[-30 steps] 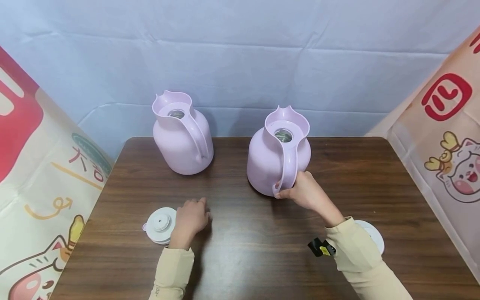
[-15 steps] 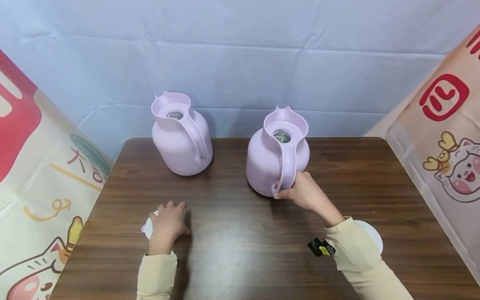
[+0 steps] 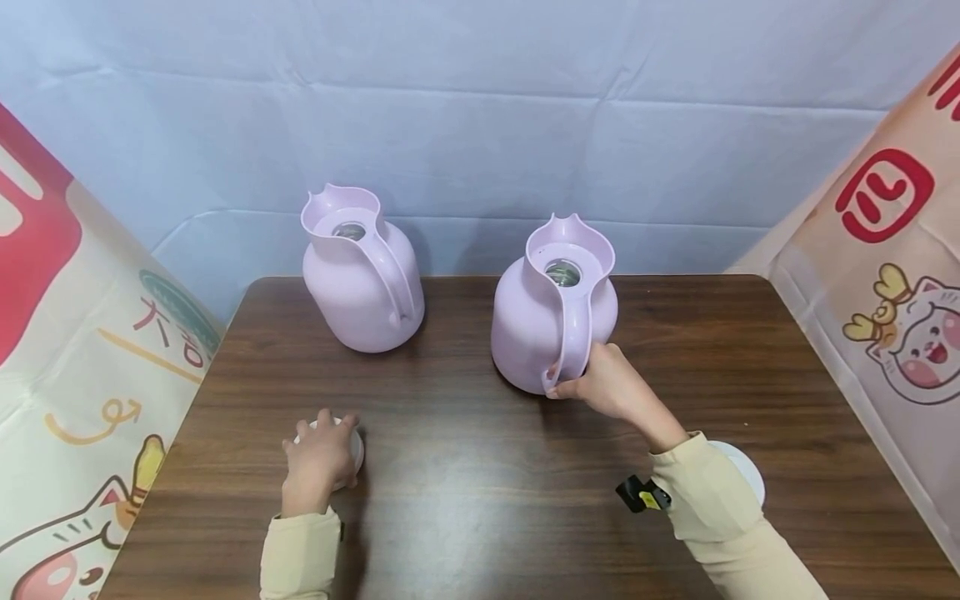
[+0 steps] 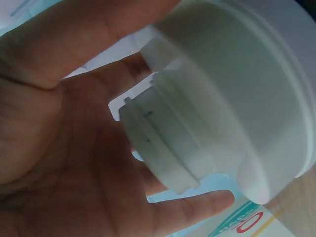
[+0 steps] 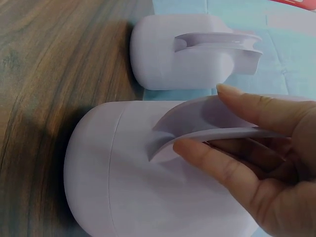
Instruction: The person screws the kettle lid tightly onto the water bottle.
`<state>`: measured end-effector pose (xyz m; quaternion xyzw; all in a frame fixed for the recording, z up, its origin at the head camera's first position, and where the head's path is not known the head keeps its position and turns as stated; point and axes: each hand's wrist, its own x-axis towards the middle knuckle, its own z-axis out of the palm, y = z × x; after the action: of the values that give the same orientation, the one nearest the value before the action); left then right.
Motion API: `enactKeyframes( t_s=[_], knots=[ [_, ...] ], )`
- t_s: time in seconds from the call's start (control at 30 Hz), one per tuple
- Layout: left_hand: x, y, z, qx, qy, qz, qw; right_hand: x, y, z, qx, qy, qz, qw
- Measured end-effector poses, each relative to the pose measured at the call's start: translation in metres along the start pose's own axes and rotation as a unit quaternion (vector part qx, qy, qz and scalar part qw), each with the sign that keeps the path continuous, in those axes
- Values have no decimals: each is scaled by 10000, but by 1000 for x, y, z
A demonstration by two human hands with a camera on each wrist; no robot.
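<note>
My left hand [image 3: 318, 458] grips a round white jug lid [image 3: 357, 450] at the table's left, fingers spread over its rim. In the left wrist view the lid's stepped stopper [image 4: 163, 133] faces the palm, with the thumb at the rim; the hand hides most of it in the head view. My right hand [image 3: 611, 387] holds the lower handle [image 3: 576, 337] of a lilac thermos jug [image 3: 521, 329], which stands upright with its lidless mouth showing. Thumb and fingers sit on both sides of that handle in the right wrist view.
A second lilac thermos jug [image 3: 363, 292], also lidless, stands back left, its handle toward the front right. Another white lid [image 3: 745, 471] lies at the right, partly behind my right sleeve [image 3: 708, 492]. A pale cloth [image 3: 465, 150] hangs behind the wooden table [image 3: 465, 500].
My left hand has moved left over the lid and taken hold of it; the lid has shifted slightly right. The right hand stays on the jug handle.
</note>
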<state>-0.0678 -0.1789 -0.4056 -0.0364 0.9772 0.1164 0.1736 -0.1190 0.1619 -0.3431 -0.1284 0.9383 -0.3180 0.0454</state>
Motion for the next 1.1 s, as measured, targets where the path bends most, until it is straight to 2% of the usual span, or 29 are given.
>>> enactKeyframes(
  t_s=[0.37,1.1],
  knots=[
    [-2,-2,3,-100,110,-40,9999,-1,1,-1,-12,-116,-33,9999],
    [1,0,1,1,210,-135,9997,1,0,0,142,-8,-337,9993]
  ],
)
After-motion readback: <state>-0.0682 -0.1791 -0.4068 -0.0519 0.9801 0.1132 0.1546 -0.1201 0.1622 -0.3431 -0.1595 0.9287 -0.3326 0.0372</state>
